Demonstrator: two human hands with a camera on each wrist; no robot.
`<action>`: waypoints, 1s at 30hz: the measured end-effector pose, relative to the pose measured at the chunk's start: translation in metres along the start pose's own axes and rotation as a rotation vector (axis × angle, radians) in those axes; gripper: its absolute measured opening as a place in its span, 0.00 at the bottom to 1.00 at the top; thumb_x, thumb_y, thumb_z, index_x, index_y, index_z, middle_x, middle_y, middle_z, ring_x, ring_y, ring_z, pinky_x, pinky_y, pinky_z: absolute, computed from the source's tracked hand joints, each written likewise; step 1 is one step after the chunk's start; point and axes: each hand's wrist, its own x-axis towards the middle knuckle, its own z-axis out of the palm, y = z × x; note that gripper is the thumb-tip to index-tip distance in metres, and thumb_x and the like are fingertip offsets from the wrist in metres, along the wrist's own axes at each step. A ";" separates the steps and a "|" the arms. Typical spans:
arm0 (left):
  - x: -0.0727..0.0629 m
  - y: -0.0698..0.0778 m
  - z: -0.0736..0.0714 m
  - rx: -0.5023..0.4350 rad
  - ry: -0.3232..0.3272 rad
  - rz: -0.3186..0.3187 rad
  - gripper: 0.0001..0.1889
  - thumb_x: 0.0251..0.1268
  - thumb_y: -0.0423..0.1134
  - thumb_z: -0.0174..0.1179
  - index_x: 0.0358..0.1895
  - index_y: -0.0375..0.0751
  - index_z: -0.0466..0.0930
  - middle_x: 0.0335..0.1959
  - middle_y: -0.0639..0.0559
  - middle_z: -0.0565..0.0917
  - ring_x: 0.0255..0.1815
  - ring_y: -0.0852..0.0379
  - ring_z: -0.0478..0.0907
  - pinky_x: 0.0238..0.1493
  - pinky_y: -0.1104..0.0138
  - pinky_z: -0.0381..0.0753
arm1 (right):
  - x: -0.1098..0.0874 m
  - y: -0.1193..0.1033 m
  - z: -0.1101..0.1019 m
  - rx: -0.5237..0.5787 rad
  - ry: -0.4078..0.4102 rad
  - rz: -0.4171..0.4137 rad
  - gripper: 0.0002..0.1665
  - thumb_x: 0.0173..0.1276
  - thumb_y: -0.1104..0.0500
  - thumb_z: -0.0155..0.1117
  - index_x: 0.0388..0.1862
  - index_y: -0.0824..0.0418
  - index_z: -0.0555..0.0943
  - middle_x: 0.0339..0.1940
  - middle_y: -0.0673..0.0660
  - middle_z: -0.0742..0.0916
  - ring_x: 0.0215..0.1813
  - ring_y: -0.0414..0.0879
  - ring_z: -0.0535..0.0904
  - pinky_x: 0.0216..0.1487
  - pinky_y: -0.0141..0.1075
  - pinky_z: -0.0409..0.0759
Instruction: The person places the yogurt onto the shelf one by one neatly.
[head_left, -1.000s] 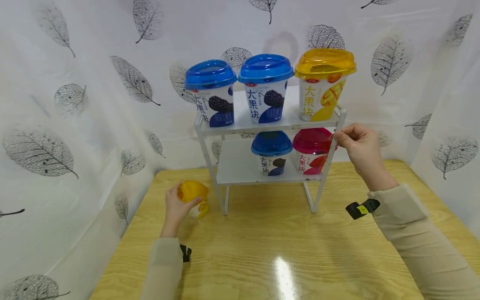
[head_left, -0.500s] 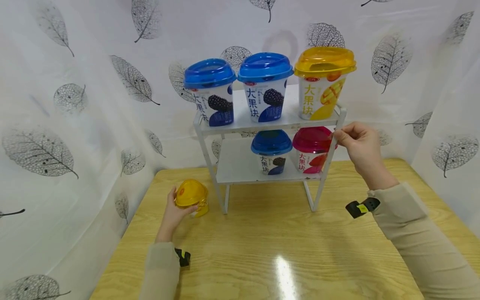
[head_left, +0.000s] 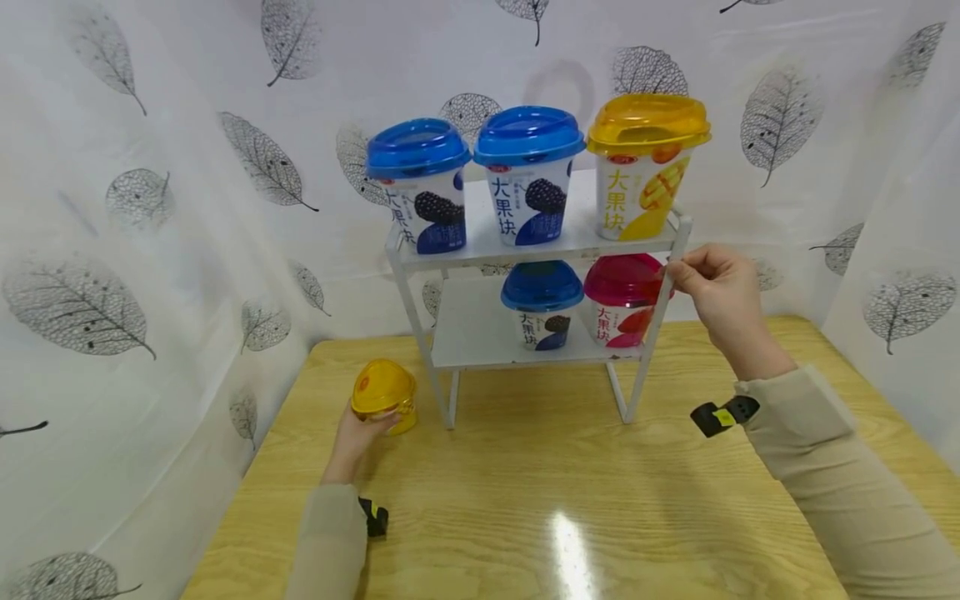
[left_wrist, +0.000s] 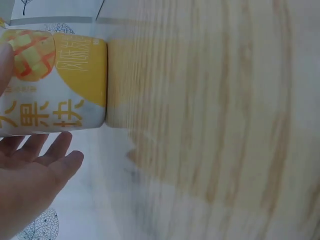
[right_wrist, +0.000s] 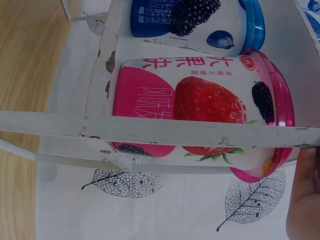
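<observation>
A yogurt cup with a yellow lid (head_left: 384, 390) and mango print stands on the table, left of the rack. My left hand (head_left: 356, 437) holds it from the near left side, thumb across its front; in the head view the other fingers are mostly hidden. In the left wrist view the mango cup (left_wrist: 52, 82) sits with its base on the wood, between the thumb and the curled fingers (left_wrist: 57, 150). My right hand (head_left: 723, 300) pinches the right front post of the white two-tier rack (head_left: 480, 362). Beside that post is a pink-lidded strawberry cup (right_wrist: 215, 107).
On the rack's top shelf stand two blue-lidded blackberry cups (head_left: 431, 192) and a yellow-lidded mango cup (head_left: 645, 167). Another blue-lidded cup (head_left: 542, 304) is on the lower shelf, left of the pink one. Leaf-print sheeting (head_left: 187, 275) surrounds the wooden table (head_left: 487, 500).
My left hand has shifted lower around the yellow-lidded cup, which has turned a little with its lid facing differently. The right hand stays on the rack post.
</observation>
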 end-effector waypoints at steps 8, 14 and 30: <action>-0.012 0.000 -0.002 0.082 0.004 0.030 0.36 0.43 0.29 0.68 0.59 0.31 0.60 0.54 0.36 0.69 0.55 0.46 0.64 0.56 0.55 0.61 | 0.000 0.002 0.000 0.005 0.000 -0.009 0.07 0.58 0.69 0.59 0.23 0.63 0.80 0.21 0.49 0.82 0.24 0.39 0.75 0.33 0.23 0.75; -0.033 0.007 0.001 0.154 -0.080 0.065 0.38 0.42 0.32 0.69 0.60 0.35 0.60 0.56 0.37 0.68 0.57 0.43 0.64 0.54 0.51 0.65 | -0.001 0.002 0.001 0.039 0.000 -0.015 0.05 0.58 0.68 0.60 0.23 0.65 0.80 0.21 0.50 0.83 0.24 0.41 0.75 0.32 0.24 0.75; -0.082 0.096 0.040 0.170 -0.100 0.298 0.35 0.34 0.23 0.70 0.54 0.29 0.67 0.49 0.36 0.74 0.52 0.41 0.69 0.52 0.51 0.66 | -0.001 -0.001 0.001 0.077 -0.009 -0.006 0.05 0.57 0.68 0.60 0.23 0.65 0.80 0.22 0.50 0.83 0.24 0.42 0.75 0.32 0.25 0.76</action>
